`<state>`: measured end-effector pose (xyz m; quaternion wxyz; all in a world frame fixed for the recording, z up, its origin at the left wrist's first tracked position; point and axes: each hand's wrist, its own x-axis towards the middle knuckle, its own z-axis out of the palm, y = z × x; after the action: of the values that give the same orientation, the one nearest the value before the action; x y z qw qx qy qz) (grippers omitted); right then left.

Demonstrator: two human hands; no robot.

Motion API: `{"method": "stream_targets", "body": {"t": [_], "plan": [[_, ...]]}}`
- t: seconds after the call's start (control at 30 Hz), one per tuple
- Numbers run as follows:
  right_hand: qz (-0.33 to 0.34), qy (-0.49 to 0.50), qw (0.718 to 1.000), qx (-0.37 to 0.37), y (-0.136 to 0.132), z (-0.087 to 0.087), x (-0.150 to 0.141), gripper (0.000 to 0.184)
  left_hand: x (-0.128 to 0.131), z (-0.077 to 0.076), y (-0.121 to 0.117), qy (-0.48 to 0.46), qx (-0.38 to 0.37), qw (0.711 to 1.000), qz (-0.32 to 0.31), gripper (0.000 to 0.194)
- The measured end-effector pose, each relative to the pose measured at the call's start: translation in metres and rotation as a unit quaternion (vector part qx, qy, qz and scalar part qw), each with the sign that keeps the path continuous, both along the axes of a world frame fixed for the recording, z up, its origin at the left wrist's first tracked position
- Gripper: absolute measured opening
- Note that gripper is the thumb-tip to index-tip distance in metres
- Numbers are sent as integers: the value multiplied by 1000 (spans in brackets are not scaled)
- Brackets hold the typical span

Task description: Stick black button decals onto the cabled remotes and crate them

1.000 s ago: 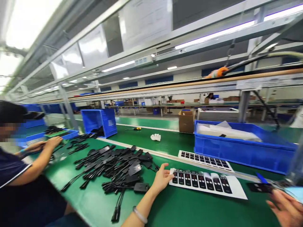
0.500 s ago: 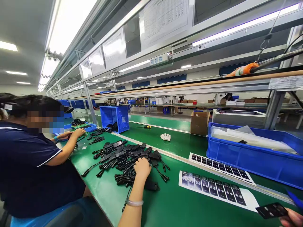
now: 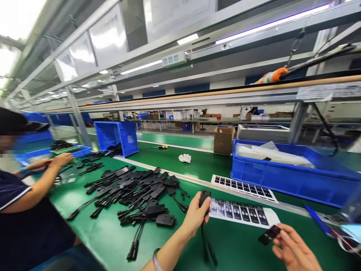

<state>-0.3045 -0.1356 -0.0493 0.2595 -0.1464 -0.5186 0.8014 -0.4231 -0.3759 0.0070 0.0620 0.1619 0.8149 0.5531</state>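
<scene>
My left hand (image 3: 191, 218) is closed round a small black box with cables (image 3: 205, 196), held upright over the green bench, its black leads dangling below. Between the thumb and fingers of my right hand (image 3: 295, 248) is a black label (image 3: 268, 235) with lighter spots on it. A sheet of black labels (image 3: 239, 213) lies on the bench just behind and between both hands. To the left of my left hand spreads a heap of similar black boxes with cables (image 3: 152, 192).
A second label strip (image 3: 244, 188) lies before a blue bin (image 3: 282, 177) holding clear plastic sheets. A white glove (image 3: 184, 158), a screwdriver (image 3: 163, 147) and a tipped blue crate (image 3: 129, 139) are farther back. At left, a co-worker's hands (image 3: 60, 161) handle parts.
My left hand has come away from the heap, lifting one cabled box rightward toward the label sheet. My right hand has moved further into view with the label. The view has turned right.
</scene>
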Motion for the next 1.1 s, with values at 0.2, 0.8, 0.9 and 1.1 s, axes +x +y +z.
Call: {"method": "stream_targets", "body": {"t": [0.2,0.8,0.9,1.1], "plan": [[30,-10,995,94,-32,18,7,31,56,-37,42,-349,264,874,-211,58],[32,-70,961,266,-49,11,14,29,76,-38,43,-382,248,842,-289,58],[39,-72,962,262,-51,12,15,29,76,-38,43,-383,251,841,-288,57],[52,-90,962,253,-53,13,15,30,77,-38,41,-377,250,840,-298,51]]}}
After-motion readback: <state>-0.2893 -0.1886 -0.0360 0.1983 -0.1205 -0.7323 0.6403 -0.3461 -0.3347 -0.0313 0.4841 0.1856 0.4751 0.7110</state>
